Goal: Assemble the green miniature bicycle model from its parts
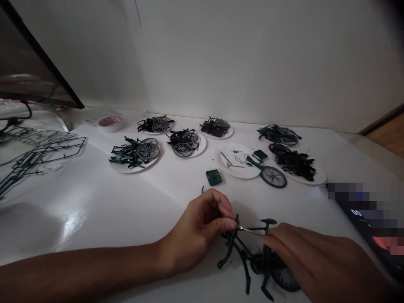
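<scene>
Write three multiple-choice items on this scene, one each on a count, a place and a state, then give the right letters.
1. How many white paper plates are in view?
A) Five
B) Seven
C) Nine

2. Where does the small green square piece lie?
A) On the white tabletop, off the plates
B) On a plate
C) In a hand

3. What is the left hand doing?
A) Lying flat and open
B) Lifting a plate
C) Pinching a thin silver pin at the green model bicycle

Answers:
1: B, seven plates of parts can be counted.
2: A, the piece sits alone on the bare surface in front of the plates.
3: C, the fingers close on the pin beside the frame.
</scene>
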`<state>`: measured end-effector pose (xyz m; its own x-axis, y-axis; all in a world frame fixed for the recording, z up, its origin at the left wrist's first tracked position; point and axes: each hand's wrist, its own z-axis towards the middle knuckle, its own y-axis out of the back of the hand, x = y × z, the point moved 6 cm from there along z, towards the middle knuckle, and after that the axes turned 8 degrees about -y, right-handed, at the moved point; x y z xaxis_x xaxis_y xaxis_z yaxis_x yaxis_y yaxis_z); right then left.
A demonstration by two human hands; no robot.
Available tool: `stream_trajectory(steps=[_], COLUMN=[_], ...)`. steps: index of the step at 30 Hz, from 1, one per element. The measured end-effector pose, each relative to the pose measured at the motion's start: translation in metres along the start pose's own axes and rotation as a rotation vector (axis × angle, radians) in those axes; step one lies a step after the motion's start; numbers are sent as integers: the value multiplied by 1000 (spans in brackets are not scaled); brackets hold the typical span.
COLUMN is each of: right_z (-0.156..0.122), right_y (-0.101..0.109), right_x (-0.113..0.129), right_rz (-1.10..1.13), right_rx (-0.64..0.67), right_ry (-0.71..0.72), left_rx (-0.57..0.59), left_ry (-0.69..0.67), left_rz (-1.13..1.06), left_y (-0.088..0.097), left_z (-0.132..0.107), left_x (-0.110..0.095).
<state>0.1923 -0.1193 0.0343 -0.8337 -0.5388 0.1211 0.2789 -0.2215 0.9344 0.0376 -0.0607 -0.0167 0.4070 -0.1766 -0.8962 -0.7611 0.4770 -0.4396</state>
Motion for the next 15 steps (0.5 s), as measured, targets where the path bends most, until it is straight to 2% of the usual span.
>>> stream_trajectory(steps=[6, 8, 15], right_z=[-2, -4, -11], right_y=[-3, -5, -10], right_x=[1, -2, -5], right_rz=[-8, -11, -15], right_rx=[-65, -40, -40], right_ry=[-106, -125, -37], left_rx=[-12, -12, -20], left_ry=[3, 0, -8], left_rz=[9, 2, 15], left_y=[1, 0, 0], left_z=[0, 0, 0], left_x=[-1, -1, -1])
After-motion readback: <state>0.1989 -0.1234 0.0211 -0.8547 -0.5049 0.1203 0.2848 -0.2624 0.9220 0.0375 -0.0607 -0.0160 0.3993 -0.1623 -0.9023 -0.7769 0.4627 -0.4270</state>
